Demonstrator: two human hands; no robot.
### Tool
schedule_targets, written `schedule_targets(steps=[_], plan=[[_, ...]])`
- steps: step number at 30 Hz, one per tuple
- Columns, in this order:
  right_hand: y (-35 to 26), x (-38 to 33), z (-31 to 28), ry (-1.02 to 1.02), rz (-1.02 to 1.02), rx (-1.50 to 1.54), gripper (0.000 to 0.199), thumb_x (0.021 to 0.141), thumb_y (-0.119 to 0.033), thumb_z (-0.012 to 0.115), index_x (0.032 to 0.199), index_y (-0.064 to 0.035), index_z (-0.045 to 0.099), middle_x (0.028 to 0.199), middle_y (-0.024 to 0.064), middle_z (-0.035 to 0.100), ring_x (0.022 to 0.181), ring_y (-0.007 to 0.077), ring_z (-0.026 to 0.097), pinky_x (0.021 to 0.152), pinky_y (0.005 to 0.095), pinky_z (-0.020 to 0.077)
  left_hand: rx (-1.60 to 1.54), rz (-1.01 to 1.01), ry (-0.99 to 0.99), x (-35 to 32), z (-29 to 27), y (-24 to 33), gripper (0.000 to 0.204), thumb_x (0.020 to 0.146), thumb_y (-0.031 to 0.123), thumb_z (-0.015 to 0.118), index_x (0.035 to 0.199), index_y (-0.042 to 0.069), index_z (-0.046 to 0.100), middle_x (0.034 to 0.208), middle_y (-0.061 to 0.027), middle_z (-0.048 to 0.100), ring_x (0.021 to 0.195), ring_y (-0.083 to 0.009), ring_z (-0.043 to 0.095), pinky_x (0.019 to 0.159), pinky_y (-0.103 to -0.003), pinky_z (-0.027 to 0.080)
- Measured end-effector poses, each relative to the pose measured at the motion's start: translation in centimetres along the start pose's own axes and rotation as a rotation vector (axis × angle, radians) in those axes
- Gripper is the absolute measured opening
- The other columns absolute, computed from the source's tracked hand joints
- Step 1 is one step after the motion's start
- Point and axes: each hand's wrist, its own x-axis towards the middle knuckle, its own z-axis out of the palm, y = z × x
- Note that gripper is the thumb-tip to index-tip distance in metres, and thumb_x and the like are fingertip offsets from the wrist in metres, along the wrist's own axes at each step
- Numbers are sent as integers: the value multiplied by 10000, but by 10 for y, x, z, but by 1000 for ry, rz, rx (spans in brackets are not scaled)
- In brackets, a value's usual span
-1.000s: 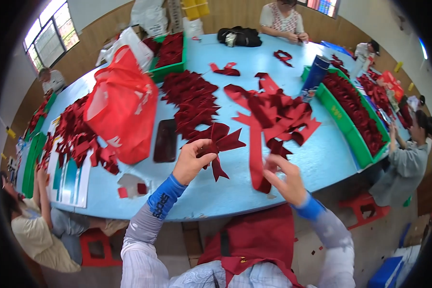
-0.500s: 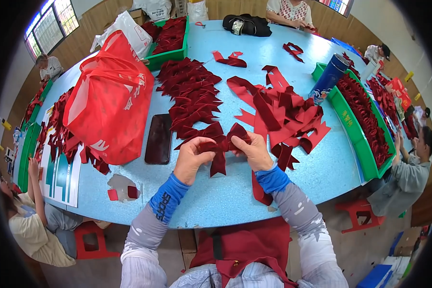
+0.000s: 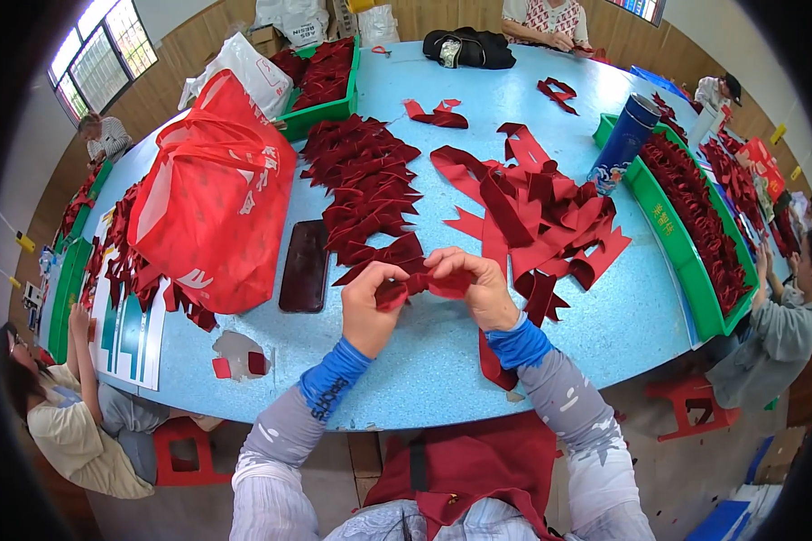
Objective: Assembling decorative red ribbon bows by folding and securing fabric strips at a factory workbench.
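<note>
My left hand (image 3: 368, 307) and my right hand (image 3: 480, 287) meet over the front of the blue table (image 3: 622, 316), both pinching one dark red velvet bow (image 3: 419, 284) between them. Its folded middle sits between my thumbs. A row of finished dark red bows (image 3: 363, 185) runs away from my hands toward the far side. To the right lies a loose heap of red velvet strips (image 3: 541, 212). One strip (image 3: 489, 365) hangs off the table edge under my right wrist.
A dark phone (image 3: 304, 266) lies left of my hands, beside a big red plastic bag (image 3: 215, 203). A blue tumbler (image 3: 624, 142) stands by a long green tray (image 3: 672, 230) of red pieces. Other people sit around the table's edges.
My hands have drawn together on the bow and folded it smaller; a second ago the right hand was apart, lower right, and the bow was spread wide.
</note>
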Motion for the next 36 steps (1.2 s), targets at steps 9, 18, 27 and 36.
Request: schedule_targets(steps=[9, 18, 27, 36], plan=[[1, -2, 0, -94, -159, 21, 136, 757, 50, 677, 859, -14, 615, 1125, 117, 567, 962, 154, 581, 873, 271, 472, 287, 520, 207, -2, 1, 10, 438, 588, -112, 683, 983, 33, 562, 971, -129, 612, 873, -313, 605, 724, -360, 504], [-12, 1, 7, 24, -35, -70, 33, 831, -16, 645, 834, -10, 613, 977, 87, 629, 874, 107, 591, 749, 234, 476, 175, 296, 134, 1, -2, 4, 365, 666, -82, 690, 998, 22, 577, 945, -102, 630, 833, -221, 620, 713, -297, 501], [-5, -3, 4, 191, 173, -137, 184, 876, -211, 638, 796, -46, 626, 690, 17, 633, 599, 43, 553, 530, 174, 391, -550, -400, -97, -1, 1, -11, 172, 867, 172, 632, 943, 22, 598, 761, -58, 636, 641, -103, 576, 594, -238, 466], [-3, -4, -1, 188, 209, -153, 210, 881, -242, 635, 849, -34, 636, 723, 20, 649, 612, 34, 553, 538, 164, 398, -720, -541, -150, 1, 0, -9, 217, 917, 254, 558, 950, 41, 586, 729, -57, 614, 606, -122, 573, 523, -240, 431]])
